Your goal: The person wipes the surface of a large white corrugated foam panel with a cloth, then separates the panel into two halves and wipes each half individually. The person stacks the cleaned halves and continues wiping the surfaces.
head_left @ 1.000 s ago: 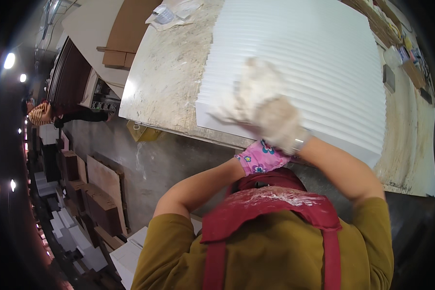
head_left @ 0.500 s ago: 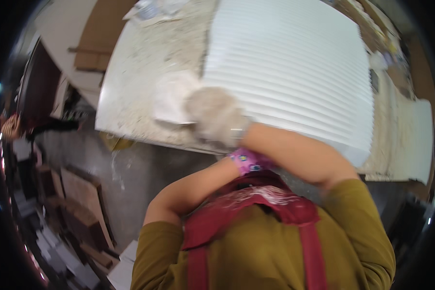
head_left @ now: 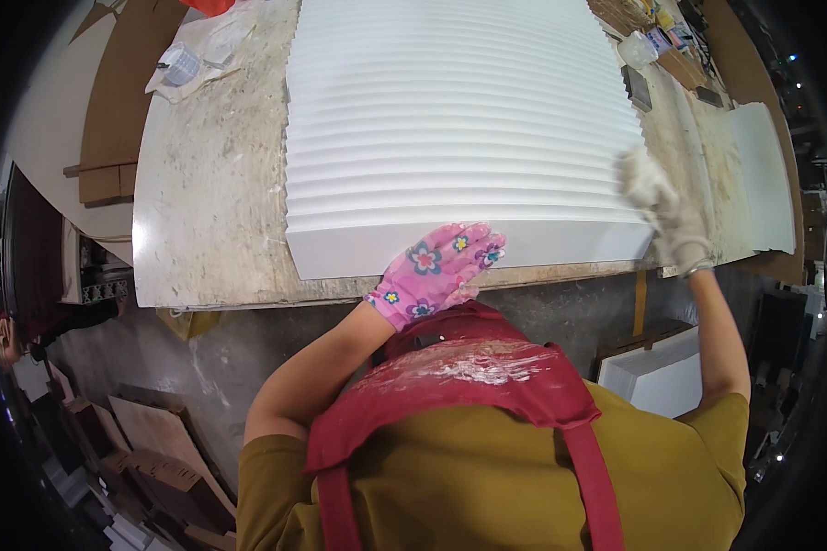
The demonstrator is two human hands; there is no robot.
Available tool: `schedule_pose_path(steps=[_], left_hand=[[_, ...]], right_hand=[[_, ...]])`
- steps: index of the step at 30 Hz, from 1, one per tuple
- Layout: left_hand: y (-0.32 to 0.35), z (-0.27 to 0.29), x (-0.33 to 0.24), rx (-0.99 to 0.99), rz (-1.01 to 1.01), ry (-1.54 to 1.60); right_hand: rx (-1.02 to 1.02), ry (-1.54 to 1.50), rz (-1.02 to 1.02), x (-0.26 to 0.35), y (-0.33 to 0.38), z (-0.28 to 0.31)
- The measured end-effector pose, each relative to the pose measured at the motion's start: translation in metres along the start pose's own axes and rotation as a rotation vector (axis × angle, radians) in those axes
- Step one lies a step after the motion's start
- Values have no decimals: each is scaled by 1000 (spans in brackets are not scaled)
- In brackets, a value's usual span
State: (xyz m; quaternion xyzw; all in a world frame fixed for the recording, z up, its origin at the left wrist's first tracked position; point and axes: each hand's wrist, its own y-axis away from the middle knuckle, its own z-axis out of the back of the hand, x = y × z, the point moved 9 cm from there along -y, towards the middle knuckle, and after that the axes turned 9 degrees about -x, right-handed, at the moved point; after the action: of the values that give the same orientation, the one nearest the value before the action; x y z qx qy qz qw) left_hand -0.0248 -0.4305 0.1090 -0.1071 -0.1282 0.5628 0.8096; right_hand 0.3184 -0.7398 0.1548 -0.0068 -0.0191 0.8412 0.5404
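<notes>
A large white panel [head_left: 459, 156] with rows of parallel ridges lies on the worktable before me. My left hand [head_left: 441, 271], in a pink flowered glove, rests with its fingers stretched out on the smooth front border of the panel. At the panel's right edge is my right hand [head_left: 673, 216], in an off-white glove and smeared by motion. Its fingers look curled round something whitish that I cannot make out. The panel's far end runs out of the picture.
The worn worktable [head_left: 220, 184] shows on both sides of the panel. A clear plastic cup [head_left: 178, 64] stands back left; a dark block [head_left: 636, 88] and a white tub [head_left: 638, 50] lie back right. White boards [head_left: 657, 372] lean below the table.
My right hand has swung from the left of the panel, where a white square piece was beside it, to the right edge. My left hand has come out onto the front border. The view has shifted.
</notes>
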Motion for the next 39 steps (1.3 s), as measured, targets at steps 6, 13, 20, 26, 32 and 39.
schedule_pose_path(steps=[6, 13, 20, 26, 32, 39], left_hand=[[73, 56, 74, -290, 600, 158], [187, 24, 133, -419, 1097, 186], [216, -26, 135, -348, 1290, 814], [205, -2, 141, -513, 1142, 1035], [182, 10, 154, -243, 989, 423], [189, 10, 153, -299, 864, 326]], right_hand=[[-20, -315, 109, 14, -3, 18], [-411, -545, 1149, 400, 99, 22], [118, -281, 1300, 646, 139, 10], [-18, -749, 1173, 476, 111, 6], [35, -429, -152, 94, 17, 15], [-752, -207, 1026, 376, 103, 56]])
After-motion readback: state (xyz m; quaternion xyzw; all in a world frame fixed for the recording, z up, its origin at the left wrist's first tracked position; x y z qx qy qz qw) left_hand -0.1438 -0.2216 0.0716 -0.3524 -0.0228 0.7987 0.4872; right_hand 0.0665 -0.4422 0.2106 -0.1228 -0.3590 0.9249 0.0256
